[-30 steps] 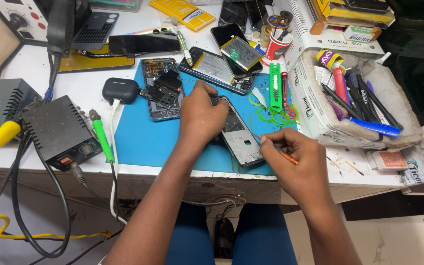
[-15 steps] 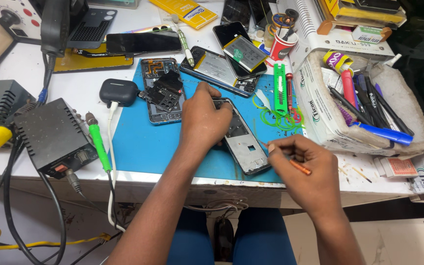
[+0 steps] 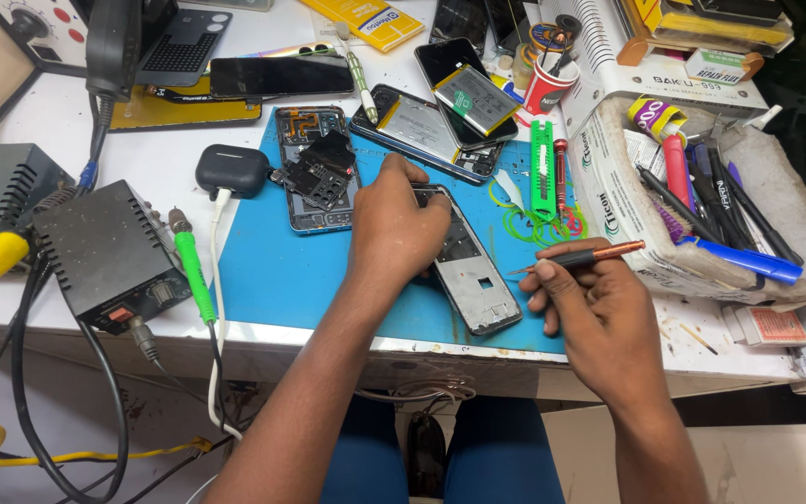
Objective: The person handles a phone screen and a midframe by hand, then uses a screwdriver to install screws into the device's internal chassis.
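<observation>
Pressing down at frame centre, the left hand (image 3: 398, 224) lies with fingers curled over the upper end of the phone frame (image 3: 470, 266), pinning it to the blue mat (image 3: 272, 280) on the counter (image 3: 76, 112). Frame's long axis slants from upper left down to lower right, free end toward the counter's front edge. Just right of it, the right hand (image 3: 599, 313) is closed on a copper-coloured screwdriver (image 3: 582, 258), tip pointing left, near the frame's right edge, not touching.

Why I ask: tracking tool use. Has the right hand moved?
Yes: the right hand, holding the screwdriver, drew slightly rightward, away from the phone frame.
</observation>
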